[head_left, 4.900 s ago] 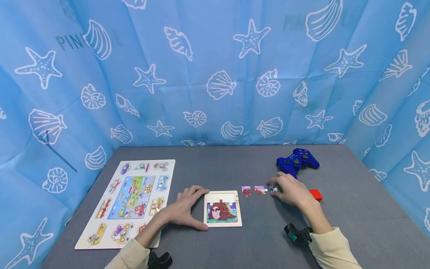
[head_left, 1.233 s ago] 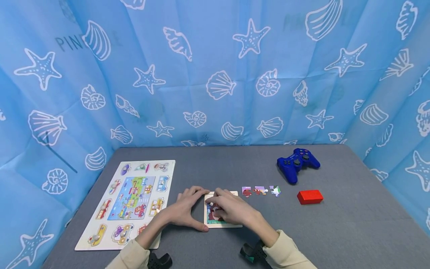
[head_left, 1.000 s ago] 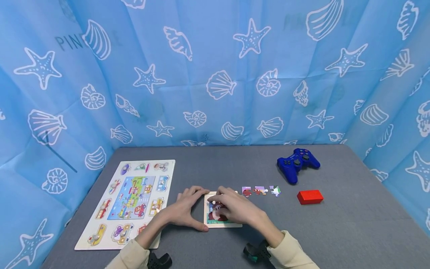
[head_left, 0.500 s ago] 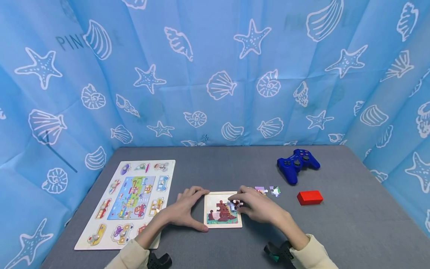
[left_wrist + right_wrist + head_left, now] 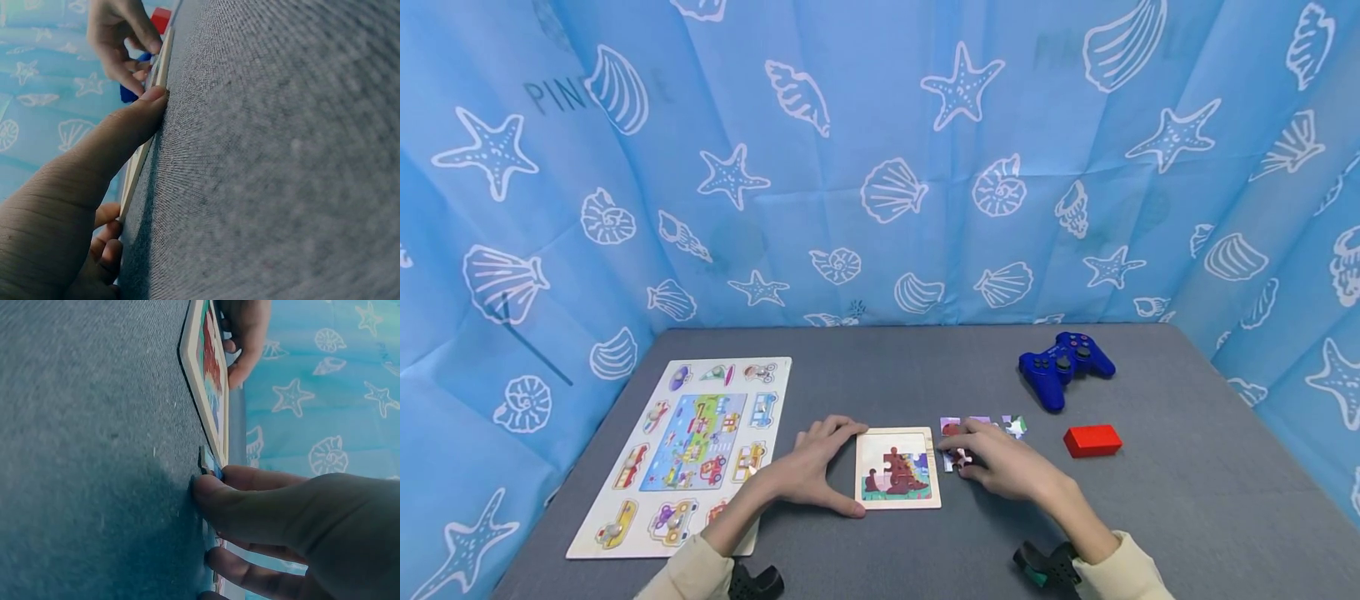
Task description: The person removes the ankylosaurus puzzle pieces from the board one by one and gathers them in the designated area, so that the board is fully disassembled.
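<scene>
My left hand (image 5: 816,462) holds the left side of a small wooden puzzle tray (image 5: 936,487), thumb at the near corner and fingertips at the far one. Joined pieces of a red-brown dinosaur (image 5: 901,477) fill part of the tray's lower half; bare wood shows above and at the left. To the right of the tray, my right hand (image 5: 1003,462) pinches a jigsaw piece (image 5: 948,462) between thumb and index finger, close over the table. The right wrist view shows this piece (image 5: 210,464) right at the tray's corner. Behind these fingers lie loose pieces (image 5: 1013,426) in a row, partly hidden.
A large wooden peg puzzle board (image 5: 775,442) with vehicle pictures lies at the left, partly behind my left forearm. Farther right are a red block (image 5: 1092,441) and a blue game controller (image 5: 1063,367). A blue shell-patterned curtain (image 5: 880,167) hangs behind the table.
My right hand has lifted a piece from the left part of the dinosaur picture and carried it right, out of the tray. Earlier it was at the rightmost loose piece. My left hand stays put.
</scene>
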A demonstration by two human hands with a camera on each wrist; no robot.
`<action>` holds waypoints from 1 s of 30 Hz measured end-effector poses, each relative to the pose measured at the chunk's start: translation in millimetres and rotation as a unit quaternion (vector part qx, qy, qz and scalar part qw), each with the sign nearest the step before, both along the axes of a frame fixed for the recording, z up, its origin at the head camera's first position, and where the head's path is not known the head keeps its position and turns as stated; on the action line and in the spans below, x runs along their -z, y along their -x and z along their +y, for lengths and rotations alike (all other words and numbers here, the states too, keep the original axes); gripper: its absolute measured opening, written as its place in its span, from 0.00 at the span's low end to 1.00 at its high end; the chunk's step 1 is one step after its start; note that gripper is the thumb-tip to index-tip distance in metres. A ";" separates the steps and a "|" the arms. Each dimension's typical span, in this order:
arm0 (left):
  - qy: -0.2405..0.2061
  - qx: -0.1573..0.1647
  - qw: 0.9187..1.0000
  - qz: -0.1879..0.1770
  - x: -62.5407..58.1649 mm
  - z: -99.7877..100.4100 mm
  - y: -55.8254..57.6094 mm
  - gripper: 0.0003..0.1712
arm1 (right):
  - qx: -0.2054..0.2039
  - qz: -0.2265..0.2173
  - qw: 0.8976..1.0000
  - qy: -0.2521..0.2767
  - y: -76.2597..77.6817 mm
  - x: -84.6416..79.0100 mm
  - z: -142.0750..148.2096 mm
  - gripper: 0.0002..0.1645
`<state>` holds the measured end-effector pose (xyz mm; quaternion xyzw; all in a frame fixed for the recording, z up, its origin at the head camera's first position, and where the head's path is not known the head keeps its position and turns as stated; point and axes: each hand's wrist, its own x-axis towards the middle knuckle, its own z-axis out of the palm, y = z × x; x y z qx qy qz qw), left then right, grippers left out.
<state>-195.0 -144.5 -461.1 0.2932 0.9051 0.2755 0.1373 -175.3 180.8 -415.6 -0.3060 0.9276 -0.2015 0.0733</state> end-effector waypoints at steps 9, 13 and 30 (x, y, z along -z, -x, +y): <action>0.003 -0.003 1.000 -0.002 0.8 0.6 0.5 0.61 | 0.027 -0.011 1.000 -0.006 0.6 1.5 2.5 0.23; 0.003 -0.005 1.000 -0.002 1.1 0.1 0.5 0.61 | 0.024 -0.004 1.000 -0.007 1.9 2.9 2.4 0.20; 0.001 -0.001 1.000 -0.001 1.8 -0.4 0.5 0.61 | 0.035 0.023 0.999 -0.010 0.6 5.3 -2.9 0.17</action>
